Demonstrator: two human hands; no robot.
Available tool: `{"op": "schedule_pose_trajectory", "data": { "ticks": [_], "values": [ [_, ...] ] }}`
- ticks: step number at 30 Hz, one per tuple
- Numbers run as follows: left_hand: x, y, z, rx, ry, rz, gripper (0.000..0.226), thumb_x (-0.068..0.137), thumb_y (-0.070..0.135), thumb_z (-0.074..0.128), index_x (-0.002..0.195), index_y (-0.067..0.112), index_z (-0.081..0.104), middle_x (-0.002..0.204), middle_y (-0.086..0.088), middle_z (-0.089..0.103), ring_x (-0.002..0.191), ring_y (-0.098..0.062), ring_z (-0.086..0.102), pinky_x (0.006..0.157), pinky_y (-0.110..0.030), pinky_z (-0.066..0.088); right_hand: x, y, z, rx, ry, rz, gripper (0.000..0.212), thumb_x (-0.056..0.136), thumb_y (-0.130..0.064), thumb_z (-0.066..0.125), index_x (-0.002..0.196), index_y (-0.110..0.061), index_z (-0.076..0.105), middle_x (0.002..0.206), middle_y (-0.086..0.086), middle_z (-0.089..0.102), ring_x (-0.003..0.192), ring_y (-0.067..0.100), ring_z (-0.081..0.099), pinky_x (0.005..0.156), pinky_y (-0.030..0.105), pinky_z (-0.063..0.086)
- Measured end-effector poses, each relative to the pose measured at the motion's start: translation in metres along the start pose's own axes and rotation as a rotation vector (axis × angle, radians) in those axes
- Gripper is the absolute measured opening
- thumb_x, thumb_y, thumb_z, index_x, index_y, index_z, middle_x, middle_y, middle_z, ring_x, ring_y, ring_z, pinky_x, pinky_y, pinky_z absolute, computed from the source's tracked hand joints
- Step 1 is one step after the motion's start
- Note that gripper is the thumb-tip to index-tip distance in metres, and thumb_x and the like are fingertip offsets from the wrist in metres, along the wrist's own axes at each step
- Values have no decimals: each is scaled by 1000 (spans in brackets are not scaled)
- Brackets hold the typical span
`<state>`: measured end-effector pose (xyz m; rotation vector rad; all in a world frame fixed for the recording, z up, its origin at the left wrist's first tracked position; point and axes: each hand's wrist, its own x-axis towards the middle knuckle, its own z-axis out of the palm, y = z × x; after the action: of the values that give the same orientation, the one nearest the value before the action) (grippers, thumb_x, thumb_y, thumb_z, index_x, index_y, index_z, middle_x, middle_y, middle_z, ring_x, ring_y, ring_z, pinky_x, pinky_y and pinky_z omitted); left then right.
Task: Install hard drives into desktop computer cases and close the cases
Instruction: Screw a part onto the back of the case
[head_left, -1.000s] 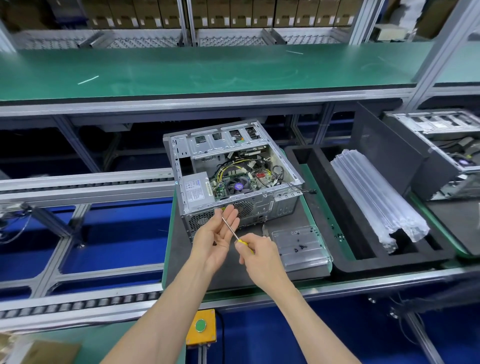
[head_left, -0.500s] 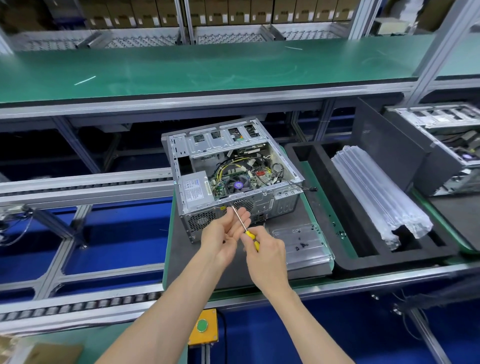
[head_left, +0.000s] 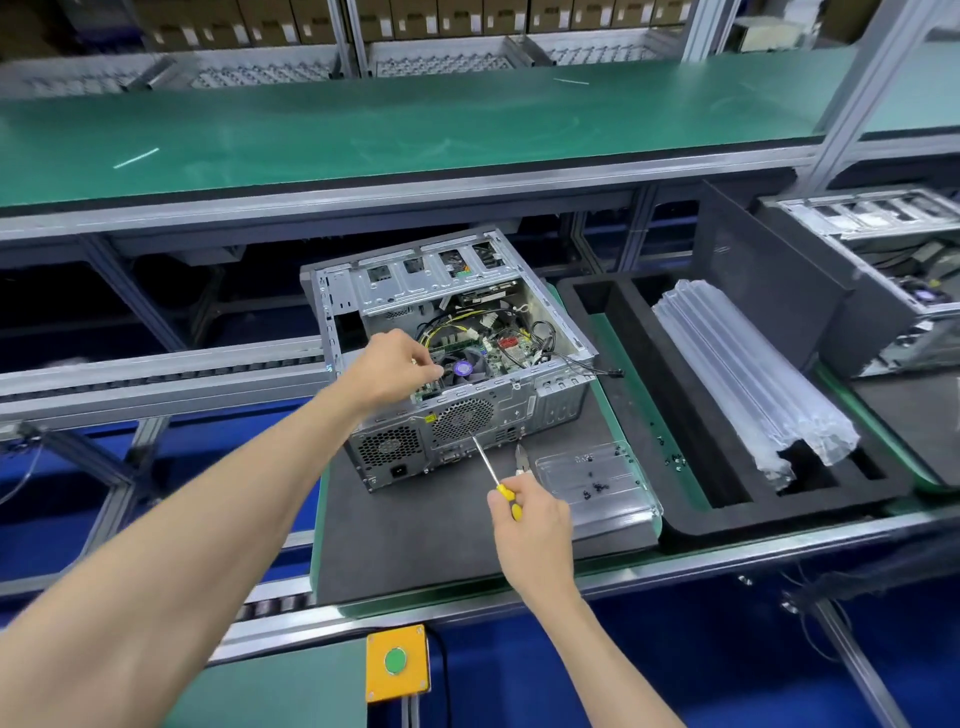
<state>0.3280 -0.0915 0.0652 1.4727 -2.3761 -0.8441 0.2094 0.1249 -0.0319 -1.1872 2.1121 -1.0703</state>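
An open silver desktop case (head_left: 563, 400) lies on a grey mat (head_left: 415, 525), its motherboard and cables exposed. My left hand (head_left: 395, 366) reaches over the case's near wall above the power supply, fingertips pinched together; whether they hold something small I cannot tell. My right hand (head_left: 530, 525) grips a yellow-handled screwdriver (head_left: 485, 465) in front of the case, its shaft pointing up toward the rear fan grille. A clear plastic tray (head_left: 597, 483) with several black screws sits right of that hand. Pliers (head_left: 521, 460) lie beside the tray.
A black foam tray (head_left: 675, 415) holding clear plastic packaging (head_left: 748, 384) stands to the right. Further right is a second open case (head_left: 883, 270) with a dark side panel (head_left: 769, 291) leaning on it. A green shelf (head_left: 363, 130) runs above. An orange button box (head_left: 397, 662) sits at the front edge.
My left hand left the screwdriver tip and moved up into the open case. My right hand stayed low in front of the case with the screwdriver.
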Motion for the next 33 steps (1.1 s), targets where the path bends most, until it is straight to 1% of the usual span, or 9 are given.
{"op": "schedule_pose_trajectory", "data": {
  "ticks": [3, 7, 11, 13, 15, 19, 22, 27, 33],
  "values": [
    [15, 1, 0, 164, -136, 70, 17, 90, 25, 67, 85, 16, 80, 78, 2, 76, 70, -16, 67, 67, -33, 56, -1, 1, 5, 5, -13, -2, 8, 98, -33, 55, 92, -30, 59, 67, -9, 57, 77, 18, 55, 72, 39, 47],
    [26, -6, -5, 211, -347, 125, 16, 93, 19, 67, 98, 19, 81, 109, 12, 75, 85, 2, 67, 74, -21, 52, 1, 1, 7, -4, -28, -8, 10, 98, -35, 55, 96, -29, 62, 69, -7, 58, 72, 15, 54, 69, 37, 49],
    [33, -17, -6, 165, -404, 106, 14, 94, 14, 69, 102, 15, 80, 117, 16, 71, 96, 3, 67, 84, -22, 56, 1, 3, 8, -8, -35, -3, 9, 98, -35, 54, 95, -29, 61, 66, -8, 54, 70, 14, 51, 67, 38, 47],
    [30, -19, -4, 143, -406, 87, 14, 94, 14, 69, 101, 13, 81, 109, 27, 68, 99, -11, 70, 93, -36, 57, 1, 4, 10, -21, -33, -1, 9, 99, -35, 54, 94, -31, 60, 66, -9, 55, 71, 11, 50, 66, 36, 44],
    [28, -20, -2, 97, -396, 58, 14, 94, 11, 68, 98, 11, 81, 98, 32, 68, 88, -20, 69, 87, -40, 58, 0, 3, 12, -32, -30, 1, 10, 99, -36, 53, 94, -31, 60, 67, -9, 57, 72, 8, 50, 66, 34, 42],
    [25, -19, 0, 51, -378, 33, 17, 95, 8, 67, 89, 12, 82, 92, 21, 76, 55, -10, 51, 51, -21, 47, 1, 3, 16, -35, -46, 8, 11, 100, -36, 53, 98, -29, 61, 73, -6, 61, 74, 8, 52, 67, 35, 45],
    [25, -15, 1, 63, -364, 70, 32, 94, 5, 67, 70, 22, 79, 99, 9, 78, 61, -13, 56, 55, -23, 48, 1, 3, 19, -62, -58, 13, 11, 101, -36, 52, 100, -29, 61, 78, -5, 62, 76, 5, 50, 65, 32, 41],
    [32, -16, 2, 155, -344, 106, 14, 92, 5, 67, 94, 2, 80, 116, 8, 74, 57, 2, 61, 59, -21, 53, 3, 1, 23, -76, -57, 5, 11, 101, -36, 53, 99, -28, 60, 75, -5, 61, 73, 13, 55, 62, 34, 41],
    [27, -18, -2, 78, -355, 95, 17, 92, 6, 66, 95, 15, 81, 96, 20, 74, 55, 6, 62, 53, -10, 45, 1, -12, 28, 1, -7, -74, 9, 101, -39, 52, 97, -32, 57, 62, -10, 52, 67, 4, 51, 58, 17, 33]
  ]
}}
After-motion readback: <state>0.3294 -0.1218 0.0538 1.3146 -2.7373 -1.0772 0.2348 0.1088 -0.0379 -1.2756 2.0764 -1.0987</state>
